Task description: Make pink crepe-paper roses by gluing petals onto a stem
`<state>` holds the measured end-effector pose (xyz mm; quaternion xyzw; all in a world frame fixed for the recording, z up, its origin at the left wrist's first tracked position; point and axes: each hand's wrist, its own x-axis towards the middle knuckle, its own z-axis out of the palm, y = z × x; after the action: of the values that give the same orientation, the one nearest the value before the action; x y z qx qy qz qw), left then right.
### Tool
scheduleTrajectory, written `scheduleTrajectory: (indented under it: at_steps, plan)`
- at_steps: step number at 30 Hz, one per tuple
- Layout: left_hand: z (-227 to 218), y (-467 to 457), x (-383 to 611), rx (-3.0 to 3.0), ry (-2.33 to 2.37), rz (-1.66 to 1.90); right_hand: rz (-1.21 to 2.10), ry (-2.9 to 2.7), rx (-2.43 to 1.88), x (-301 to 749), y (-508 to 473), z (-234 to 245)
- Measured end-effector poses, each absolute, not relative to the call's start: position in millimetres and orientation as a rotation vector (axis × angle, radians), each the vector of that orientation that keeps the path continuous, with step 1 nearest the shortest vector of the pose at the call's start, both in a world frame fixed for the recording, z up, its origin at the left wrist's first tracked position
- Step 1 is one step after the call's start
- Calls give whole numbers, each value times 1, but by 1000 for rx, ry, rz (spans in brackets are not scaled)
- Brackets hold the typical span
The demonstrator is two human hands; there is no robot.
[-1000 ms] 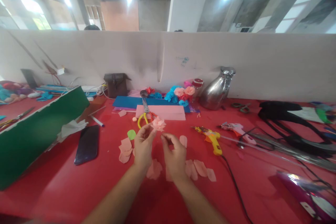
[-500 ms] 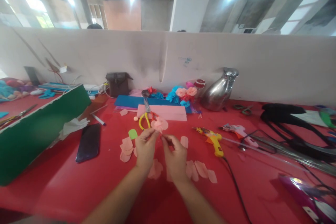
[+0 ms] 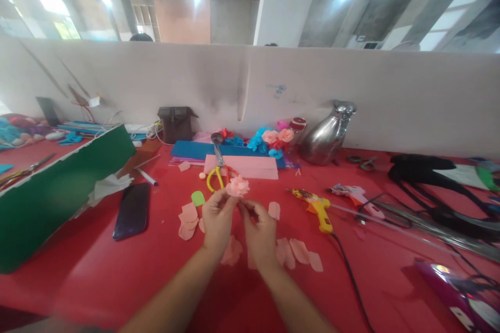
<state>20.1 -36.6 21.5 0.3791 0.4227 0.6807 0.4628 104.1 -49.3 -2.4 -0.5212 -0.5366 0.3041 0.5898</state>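
Left hand (image 3: 217,219) pinches the pink flower (image 3: 238,186) low; right hand (image 3: 259,226) bunched beside it, hold unclear. Flower-shaping, it seems; next calls for a light, steady touch.

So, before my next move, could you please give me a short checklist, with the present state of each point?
1. Small pink paper flower gripped: ok, pinched by the left hand.
2. Right hand touching the flower's base: cannot tell; its fingertips are close beneath.
3. Loose pink paper petals nearby: ok, on both sides of the hands.
4. Yellow glue gun clear of the hands: ok, lying to their right.
5. Glue gun hot: cannot tell.
6. Yellow-handled metal scissors fully visible: not ok, partly hidden behind the flower.
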Motion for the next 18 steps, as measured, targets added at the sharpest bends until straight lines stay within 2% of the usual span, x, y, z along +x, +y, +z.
scheduleTrajectory:
  at_steps: [18]
  plan:
    - [12,-37,24,989,1084,1695,601,-1277,-1272,104,-51,0]
